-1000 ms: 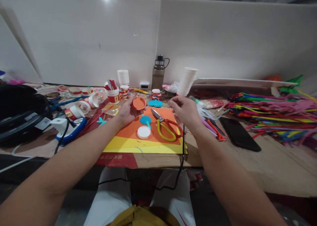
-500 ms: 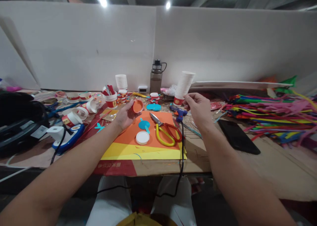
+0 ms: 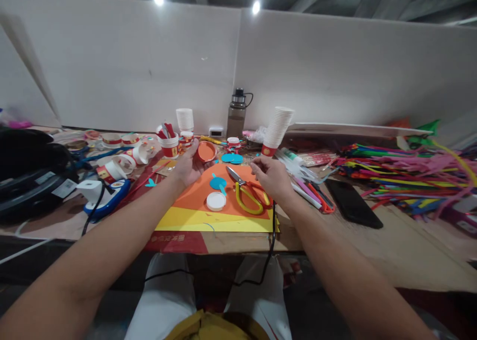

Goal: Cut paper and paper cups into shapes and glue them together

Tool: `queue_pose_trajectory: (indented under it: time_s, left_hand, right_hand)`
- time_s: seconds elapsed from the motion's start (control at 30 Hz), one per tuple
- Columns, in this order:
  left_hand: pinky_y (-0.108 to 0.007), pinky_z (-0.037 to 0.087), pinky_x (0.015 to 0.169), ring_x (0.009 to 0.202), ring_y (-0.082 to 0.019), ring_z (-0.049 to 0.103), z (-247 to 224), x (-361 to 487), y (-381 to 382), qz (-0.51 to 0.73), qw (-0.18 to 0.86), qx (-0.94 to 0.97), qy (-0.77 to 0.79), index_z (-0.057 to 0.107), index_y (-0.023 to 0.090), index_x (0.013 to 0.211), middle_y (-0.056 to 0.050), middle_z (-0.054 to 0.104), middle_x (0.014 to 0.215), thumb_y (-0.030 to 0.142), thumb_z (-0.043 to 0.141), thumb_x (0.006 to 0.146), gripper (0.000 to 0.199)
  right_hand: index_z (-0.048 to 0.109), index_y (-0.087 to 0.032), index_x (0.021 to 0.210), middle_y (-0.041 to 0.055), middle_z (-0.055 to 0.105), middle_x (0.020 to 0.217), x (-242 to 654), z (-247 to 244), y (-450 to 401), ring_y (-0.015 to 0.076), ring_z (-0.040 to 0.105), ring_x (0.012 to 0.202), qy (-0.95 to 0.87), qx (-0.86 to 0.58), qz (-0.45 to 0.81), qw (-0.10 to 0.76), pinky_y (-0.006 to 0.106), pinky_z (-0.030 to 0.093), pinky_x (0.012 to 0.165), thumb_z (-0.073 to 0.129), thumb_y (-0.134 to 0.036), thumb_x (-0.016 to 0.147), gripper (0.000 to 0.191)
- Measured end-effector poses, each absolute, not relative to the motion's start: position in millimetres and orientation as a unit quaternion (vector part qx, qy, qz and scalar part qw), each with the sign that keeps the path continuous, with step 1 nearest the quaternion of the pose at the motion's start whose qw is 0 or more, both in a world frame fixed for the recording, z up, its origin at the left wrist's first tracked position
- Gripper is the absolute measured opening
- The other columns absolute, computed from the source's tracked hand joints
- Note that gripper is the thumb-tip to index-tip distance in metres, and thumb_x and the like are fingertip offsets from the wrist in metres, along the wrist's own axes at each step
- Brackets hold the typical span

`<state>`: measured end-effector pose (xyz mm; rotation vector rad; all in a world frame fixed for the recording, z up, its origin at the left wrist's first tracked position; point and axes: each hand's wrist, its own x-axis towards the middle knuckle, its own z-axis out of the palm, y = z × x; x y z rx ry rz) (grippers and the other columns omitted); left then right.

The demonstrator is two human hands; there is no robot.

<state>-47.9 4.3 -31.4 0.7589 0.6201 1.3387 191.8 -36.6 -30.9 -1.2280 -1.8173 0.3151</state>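
Observation:
In my left hand point(image 3: 188, 168) is a small round cup point(image 3: 206, 152), tilted so its orange face shows; fingers wrap its side. My right hand point(image 3: 267, 175) hovers by the scissors' handles with its fingers curled together. What is in those fingers, if anything, is hidden. A black cord point(image 3: 274, 223) runs up beneath that hand, over the spot where the glue gun lay; the gun is covered now. Scissors point(image 3: 248, 196) with yellow and red handles lie on orange paper point(image 3: 190, 201). Beside them are a blue paper disc point(image 3: 218, 183) with strips and a white lid point(image 3: 216, 201).
Stacked paper cups point(image 3: 279, 126) and a water bottle point(image 3: 237, 114) stand at the back. A power strip point(image 3: 108, 201) and loose cups lie left. Rightward are markers point(image 3: 307, 193), a phone point(image 3: 352, 203) and pipe cleaners point(image 3: 402, 173). Yellow paper point(image 3: 179, 220) lies under the orange.
My right hand has moved left and down, covering the blue glue gun and uncovering the markers. My left hand still holds the cup, now turned slightly more open to view.

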Motion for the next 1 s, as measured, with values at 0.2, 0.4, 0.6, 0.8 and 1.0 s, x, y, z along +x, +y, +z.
queue_pose_trajectory:
  time_s: [0.2, 0.4, 0.6, 0.8, 1.0]
  left_hand:
    - [-0.026, 0.054, 0.057, 0.07, -0.017, 0.07, -31, -49, 5, 0.584, 0.677, 0.336, 0.296, 0.065, 0.014, 0.102, -0.01, 0.074, 0.087, 0.056, 0.049, 0.092, 0.046]
    - [-0.026, 0.05, 0.051, 0.062, -0.017, 0.067, -28, -49, 5, 0.572, 0.682, 0.32, 0.324, 0.066, 0.014, 0.097, -0.01, 0.073, 0.08, 0.056, 0.038, 0.096, 0.051]
    - [-0.026, 0.049, 0.052, 0.062, -0.017, 0.068, -30, -51, 5, 0.586, 0.676, 0.313, 0.319, 0.065, 0.016, 0.095, -0.008, 0.073, 0.08, 0.058, 0.043, 0.093, 0.048]
    - [-0.026, 0.048, 0.052, 0.062, -0.017, 0.069, -28, -52, 4, 0.592, 0.676, 0.312, 0.307, 0.063, 0.017, 0.101, -0.007, 0.074, 0.082, 0.058, 0.048, 0.091, 0.045]
    - [-0.025, 0.048, 0.051, 0.059, -0.016, 0.067, -22, -51, 2, 0.593, 0.678, 0.298, 0.314, 0.063, 0.016, 0.099, -0.006, 0.072, 0.077, 0.054, 0.048, 0.092, 0.041]
  right_hand:
    - [0.067, -0.017, 0.082, 0.0025, 0.066, 0.067, 192, -32, -36, 0.0127, 0.055, 0.058, -0.766, -0.487, 0.063, 0.415, 0.025, 0.04, 0.057, 0.053, -0.026, 0.088, 0.017]
    - [0.067, -0.017, 0.082, 0.0021, 0.067, 0.068, 191, -34, -39, 0.0132, 0.055, 0.059, -0.768, -0.492, 0.048, 0.407, 0.025, 0.039, 0.058, 0.055, -0.023, 0.086, 0.014]
    - [0.068, -0.019, 0.081, 0.0031, 0.068, 0.074, 173, -38, -53, 0.0142, 0.056, 0.064, -0.806, -0.469, 0.071, 0.355, 0.026, 0.04, 0.061, 0.054, -0.023, 0.089, 0.016]
    - [0.068, -0.018, 0.082, 0.0052, 0.07, 0.079, 176, -28, -51, 0.0157, 0.058, 0.069, -0.801, -0.478, 0.044, 0.358, 0.026, 0.041, 0.064, 0.054, -0.02, 0.086, 0.015]
    - [0.069, -0.016, 0.082, 0.0057, 0.07, 0.075, 208, -20, -43, 0.0166, 0.059, 0.065, -0.714, -0.566, 0.024, 0.413, 0.028, 0.042, 0.063, 0.054, -0.026, 0.086, 0.019]
